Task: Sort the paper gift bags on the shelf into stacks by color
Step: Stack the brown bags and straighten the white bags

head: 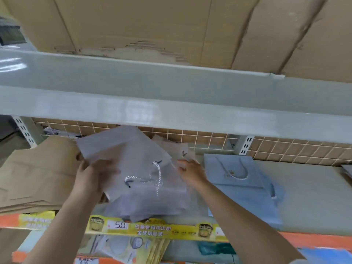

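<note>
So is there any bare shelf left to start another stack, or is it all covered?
Yes: the grey shelf lies bare right of the blue gift bag, running to the wire mesh backing. The middle is crowded with loose white gift bags, gripped by the left hand and touched by the right hand. Brown paper bags cover the left end.

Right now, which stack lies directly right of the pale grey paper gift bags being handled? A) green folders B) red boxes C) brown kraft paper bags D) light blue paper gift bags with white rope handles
D: the light blue paper gift bags with white rope handles lie flat on the shelf beside the right hand, while the brown kraft paper bags sit on the left side past the left hand.
</note>
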### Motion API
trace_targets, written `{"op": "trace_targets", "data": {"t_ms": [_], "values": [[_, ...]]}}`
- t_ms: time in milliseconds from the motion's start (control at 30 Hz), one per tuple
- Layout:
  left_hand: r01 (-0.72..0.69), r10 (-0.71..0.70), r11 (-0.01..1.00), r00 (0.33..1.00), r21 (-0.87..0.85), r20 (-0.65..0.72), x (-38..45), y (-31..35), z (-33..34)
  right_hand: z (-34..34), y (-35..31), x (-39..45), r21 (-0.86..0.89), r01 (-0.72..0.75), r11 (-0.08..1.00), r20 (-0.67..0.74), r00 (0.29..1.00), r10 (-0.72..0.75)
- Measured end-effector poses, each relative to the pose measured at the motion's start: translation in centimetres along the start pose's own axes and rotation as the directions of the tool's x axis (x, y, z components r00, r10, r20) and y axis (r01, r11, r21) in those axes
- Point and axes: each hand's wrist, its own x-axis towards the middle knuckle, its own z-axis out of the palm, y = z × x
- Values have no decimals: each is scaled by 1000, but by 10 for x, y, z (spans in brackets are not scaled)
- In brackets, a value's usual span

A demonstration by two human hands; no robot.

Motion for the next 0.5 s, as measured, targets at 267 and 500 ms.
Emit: {"op": "trace_targets", "data": {"t_ms": [267,500], "values": [[36,-24,935,999,352,-37,66,-32,58,-5,22,-17,261,-103,960,-99,986,133],[119,92,457,979,881,-180,64,-55,56,1,32,-35,262,-123,957,-10,991,130]]}}
